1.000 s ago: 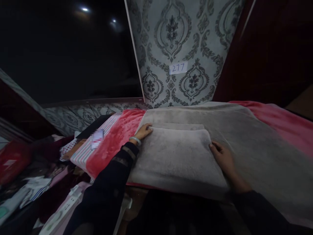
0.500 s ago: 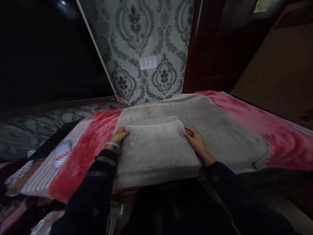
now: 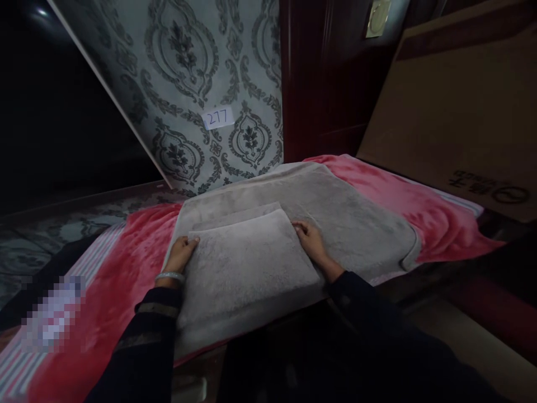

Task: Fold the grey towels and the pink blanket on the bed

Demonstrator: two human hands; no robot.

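A grey plush cloth (image 3: 245,266) lies folded into a rough rectangle in front of me, its top layer slightly offset from the layer behind. My left hand (image 3: 180,254) pinches its far left corner, thumb on top; a bracelet sits at that wrist. At the far right corner, the bent fingers of my right hand (image 3: 309,240) close on the edge, partly tucked beneath. Under the folded part spreads a wider grey plush layer (image 3: 361,218). Beneath that is a pink-red fleece blanket (image 3: 145,240) with a striped border, showing on both sides.
A dark screen (image 3: 54,112) stands at the left. Behind, patterned wallpaper (image 3: 180,61) bears a paper label (image 3: 218,117) reading 277. A dark red door or panel (image 3: 323,84) adjoins it. A large cardboard box (image 3: 457,117) leans at the right. The surface's near edge runs just before me.
The view has swung right, so the scene sits farther left and more of the cardboard box shows. Both hands stay at the same corners of the folded cloth.
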